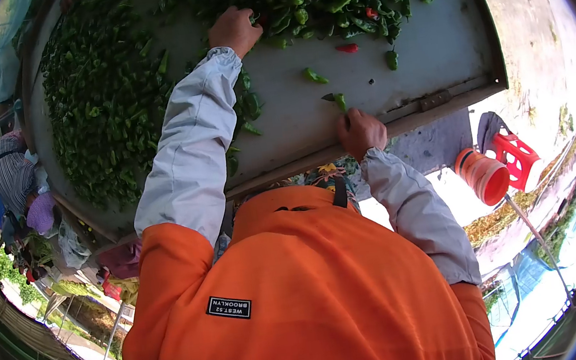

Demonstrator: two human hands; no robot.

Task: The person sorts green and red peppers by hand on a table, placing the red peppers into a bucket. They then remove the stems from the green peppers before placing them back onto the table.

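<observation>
My left hand (235, 30) is closed at the near edge of a heap of green peppers (331, 2). A bit of green shows at its fingertips. By the near edge of the grey table (295, 118), my right hand (361, 133) is closed, and a small green pepper (341, 102) sticks out past its thumb. Touching that pepper is a dark pointed piece (328, 97) that I cannot make out. A loose green pepper (315, 75), a red pepper (347, 49) and another green one (391, 60) lie between the right hand and the heap.
A wide spread of green peppers (102, 102) covers the table's left part. A raised rim (429, 101) runs along its near edge. An orange bucket (483, 176) and a red plastic stool (517, 157) stand at the right. A person in striped clothing (12, 174) is at the left.
</observation>
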